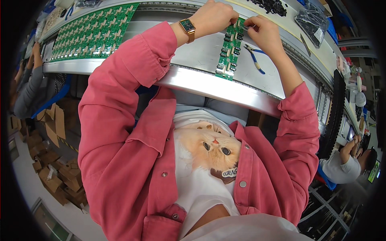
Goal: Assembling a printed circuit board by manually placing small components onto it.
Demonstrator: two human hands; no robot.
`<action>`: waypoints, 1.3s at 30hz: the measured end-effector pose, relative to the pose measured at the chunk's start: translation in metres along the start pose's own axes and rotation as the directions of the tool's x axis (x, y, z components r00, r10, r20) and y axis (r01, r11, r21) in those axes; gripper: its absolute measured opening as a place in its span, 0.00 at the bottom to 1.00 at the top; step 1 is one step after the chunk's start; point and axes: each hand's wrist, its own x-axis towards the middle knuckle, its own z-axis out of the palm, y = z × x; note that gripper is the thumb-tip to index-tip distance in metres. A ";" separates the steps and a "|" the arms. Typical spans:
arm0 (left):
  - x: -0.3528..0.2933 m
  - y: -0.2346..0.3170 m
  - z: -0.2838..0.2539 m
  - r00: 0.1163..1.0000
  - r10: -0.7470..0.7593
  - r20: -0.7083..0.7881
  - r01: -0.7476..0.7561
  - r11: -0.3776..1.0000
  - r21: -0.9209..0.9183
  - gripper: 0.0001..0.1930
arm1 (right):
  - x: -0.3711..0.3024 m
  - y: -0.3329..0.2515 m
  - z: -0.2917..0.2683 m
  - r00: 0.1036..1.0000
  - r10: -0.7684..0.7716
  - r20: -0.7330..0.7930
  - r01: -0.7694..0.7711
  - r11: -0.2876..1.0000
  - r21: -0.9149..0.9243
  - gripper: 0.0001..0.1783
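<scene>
My reference landmark is the narrow green circuit board strip point(230, 52), which lies lengthwise on the pale work surface point(197, 54), its near end at the metal front rail point(201, 81).

Hand state: the left hand point(212, 17) is at the strip's far end, on its left side, with the fingers bent and drawn together. I cannot tell whether they grip the board edge or a small part. The right hand point(265, 36) is at the same end, on the right side, thumb and forefinger brought close in a pinch; I cannot confirm anything between them.

Progress, as I judge it: black components show along the near and middle lengths of the strip, so those sections look populated. The far end, partly covered by the fingers, shows fewer; I rate it as the section left to finish or check.

Remaining stock: left of the strip, a wide set of green boards point(90, 34) shows pale connectors, and I make out no black components there. I judge that these boards await the same fitting. Beyond the strip, to its right, lies a pile of loose black parts point(270, 5). Just right of the strip, the blue-handled pliers point(256, 65) lie unheld.
</scene>
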 end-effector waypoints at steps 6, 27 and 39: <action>0.009 -0.013 -0.004 0.996 -0.077 -0.043 0.075 0.996 -0.043 0.06 | 0.001 -0.001 -0.001 1.000 0.019 -0.009 -0.019 1.000 0.017 0.09; 0.061 -0.075 0.025 0.888 -0.189 -0.419 0.183 0.982 -0.056 0.06 | 0.017 0.013 -0.003 0.992 0.096 0.080 -0.100 0.994 0.050 0.09; 0.046 -0.059 0.010 0.910 -0.246 -0.334 0.167 0.954 -0.248 0.09 | 0.020 0.014 0.005 0.988 0.084 0.129 -0.088 0.996 0.021 0.08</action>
